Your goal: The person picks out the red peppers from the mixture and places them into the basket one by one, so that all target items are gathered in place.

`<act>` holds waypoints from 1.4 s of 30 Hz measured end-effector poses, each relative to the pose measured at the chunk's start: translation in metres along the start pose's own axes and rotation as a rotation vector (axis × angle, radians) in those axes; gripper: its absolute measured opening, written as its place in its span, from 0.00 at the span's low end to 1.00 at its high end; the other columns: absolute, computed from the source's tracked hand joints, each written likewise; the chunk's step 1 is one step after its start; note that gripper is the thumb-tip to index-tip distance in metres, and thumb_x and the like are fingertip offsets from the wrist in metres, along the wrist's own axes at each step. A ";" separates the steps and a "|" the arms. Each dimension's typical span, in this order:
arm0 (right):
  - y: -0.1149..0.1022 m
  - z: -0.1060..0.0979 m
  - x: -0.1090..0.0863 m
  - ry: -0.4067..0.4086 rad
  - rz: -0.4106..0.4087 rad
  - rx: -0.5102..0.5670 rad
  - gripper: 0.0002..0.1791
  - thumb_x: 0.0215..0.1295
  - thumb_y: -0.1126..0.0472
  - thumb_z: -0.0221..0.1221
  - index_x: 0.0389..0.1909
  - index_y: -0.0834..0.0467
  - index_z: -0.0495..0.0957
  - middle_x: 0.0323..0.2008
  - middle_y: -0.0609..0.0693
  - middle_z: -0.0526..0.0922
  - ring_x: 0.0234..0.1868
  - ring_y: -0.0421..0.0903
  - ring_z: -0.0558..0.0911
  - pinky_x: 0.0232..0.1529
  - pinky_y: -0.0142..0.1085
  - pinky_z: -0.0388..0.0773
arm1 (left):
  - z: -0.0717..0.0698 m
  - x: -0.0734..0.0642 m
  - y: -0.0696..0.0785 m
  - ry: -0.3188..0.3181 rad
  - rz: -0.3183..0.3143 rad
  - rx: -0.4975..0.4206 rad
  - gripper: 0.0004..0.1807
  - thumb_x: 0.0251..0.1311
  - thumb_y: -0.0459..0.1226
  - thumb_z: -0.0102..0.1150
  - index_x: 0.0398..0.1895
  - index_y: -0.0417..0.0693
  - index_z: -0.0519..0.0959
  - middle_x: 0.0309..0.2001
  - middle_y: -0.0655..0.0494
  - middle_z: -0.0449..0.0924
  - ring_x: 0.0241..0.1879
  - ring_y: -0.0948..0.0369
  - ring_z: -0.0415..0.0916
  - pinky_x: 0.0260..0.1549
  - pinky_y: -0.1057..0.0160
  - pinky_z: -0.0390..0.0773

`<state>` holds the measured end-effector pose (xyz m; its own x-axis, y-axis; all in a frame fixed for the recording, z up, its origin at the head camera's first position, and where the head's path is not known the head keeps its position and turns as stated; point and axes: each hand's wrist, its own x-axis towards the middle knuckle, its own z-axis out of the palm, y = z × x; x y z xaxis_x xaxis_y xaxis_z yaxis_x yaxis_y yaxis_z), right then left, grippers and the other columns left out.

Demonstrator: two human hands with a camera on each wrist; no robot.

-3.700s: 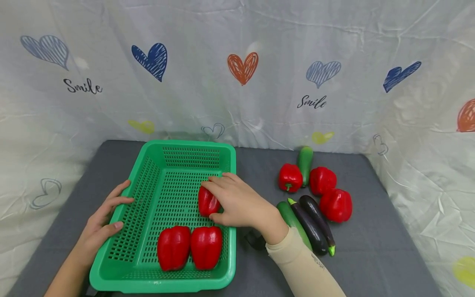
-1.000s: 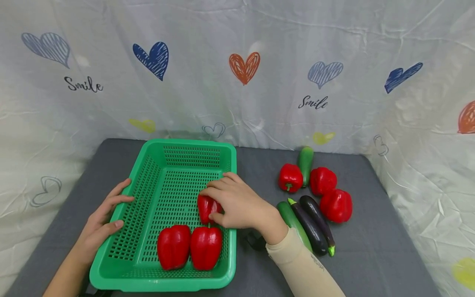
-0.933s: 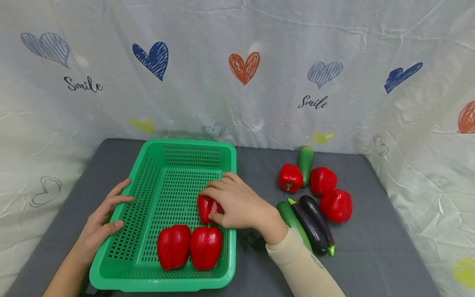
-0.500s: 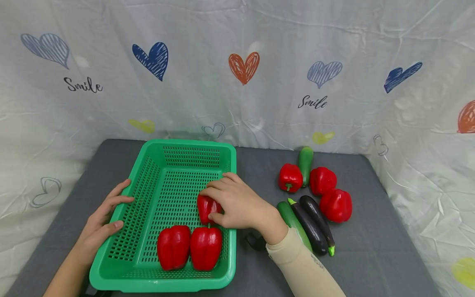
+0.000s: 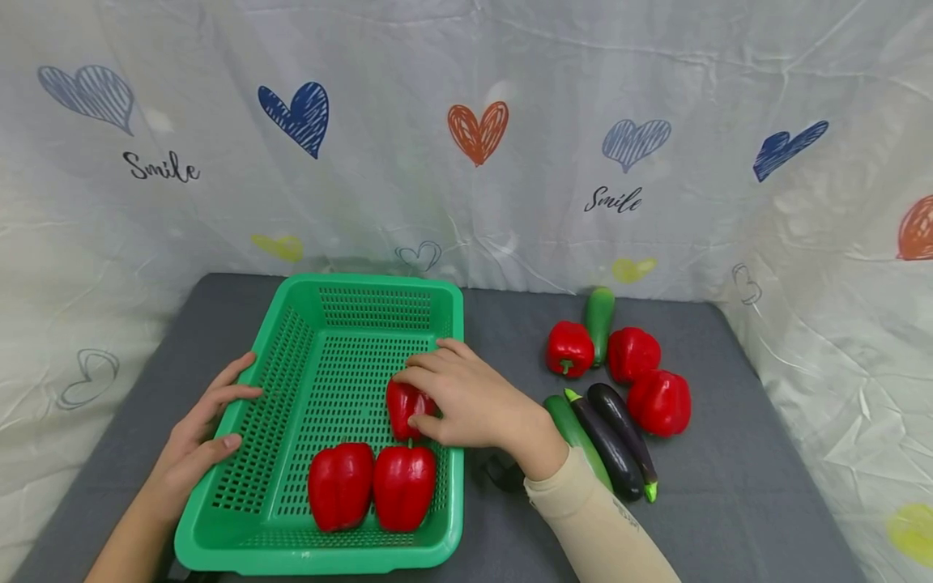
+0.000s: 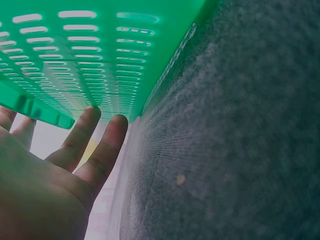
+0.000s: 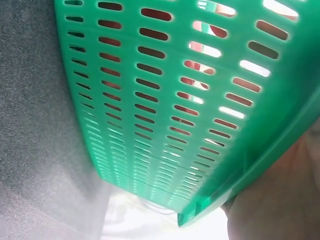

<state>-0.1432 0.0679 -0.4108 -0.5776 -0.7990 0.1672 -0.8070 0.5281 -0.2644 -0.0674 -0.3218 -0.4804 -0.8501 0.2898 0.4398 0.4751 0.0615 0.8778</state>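
A green plastic basket [image 5: 321, 560] with slotted walls stands on the left of the table. My left hand [image 5: 193, 441] holds its left rim, thumb and a finger over the top; in the left wrist view two fingers [image 6: 111, 137] reach along the outer wall below the rim. Over the right rim, my right hand [image 5: 466, 397] grips a red bell pepper [image 5: 404, 407] inside the basket from above, part of it hidden under the fingers. Two more red bell peppers, a left one [image 5: 340, 487] and a right one [image 5: 404, 488], lie side by side at the near end.
Right of the basket lie three red bell peppers [image 5: 659, 402], two dark eggplants [image 5: 608, 445] and two green zucchini-like vegetables [image 5: 599, 324] on a grey cloth [image 5: 729, 502]. A white curtain with printed hearts [image 5: 539, 65] hangs behind the table.
Since the oldest frame, the right hand's bell pepper has shifted slightly toward the near end, close to the two others. Over the last second nothing visibly moves.
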 end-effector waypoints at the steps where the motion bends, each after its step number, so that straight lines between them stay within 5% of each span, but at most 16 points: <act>1: 0.000 -0.001 0.000 0.003 -0.003 0.003 0.24 0.70 0.51 0.69 0.65 0.48 0.84 0.61 0.44 0.84 0.65 0.42 0.79 0.80 0.50 0.57 | 0.000 0.000 0.000 0.000 -0.003 0.000 0.30 0.63 0.15 0.41 0.71 0.23 0.69 0.87 0.40 0.50 0.87 0.55 0.43 0.74 0.69 0.50; 14: -0.004 -0.007 -0.003 0.039 -0.041 0.023 0.23 0.71 0.52 0.69 0.65 0.51 0.84 0.67 0.50 0.82 0.71 0.49 0.76 0.78 0.49 0.61 | 0.001 0.001 0.001 0.000 0.005 -0.005 0.30 0.63 0.15 0.40 0.70 0.22 0.69 0.87 0.40 0.50 0.87 0.55 0.43 0.74 0.69 0.50; 28: -0.005 -0.026 -0.011 0.195 -0.089 0.061 0.20 0.71 0.56 0.70 0.61 0.54 0.85 0.69 0.53 0.80 0.72 0.51 0.76 0.76 0.48 0.66 | 0.000 0.000 -0.003 -0.002 0.033 -0.014 0.31 0.61 0.14 0.40 0.70 0.23 0.69 0.87 0.41 0.51 0.87 0.55 0.43 0.74 0.69 0.50; 42: 0.006 -0.046 -0.025 0.252 -0.052 0.027 0.26 0.71 0.53 0.71 0.67 0.56 0.83 0.72 0.56 0.78 0.73 0.53 0.75 0.75 0.51 0.68 | 0.001 0.001 0.006 0.000 -0.038 0.030 0.29 0.65 0.16 0.42 0.70 0.23 0.69 0.88 0.39 0.48 0.87 0.56 0.43 0.73 0.69 0.51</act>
<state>-0.1388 0.1045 -0.3731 -0.5502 -0.7263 0.4120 -0.8350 0.4774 -0.2736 -0.0650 -0.3199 -0.4755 -0.8676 0.2867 0.4062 0.4492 0.1015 0.8877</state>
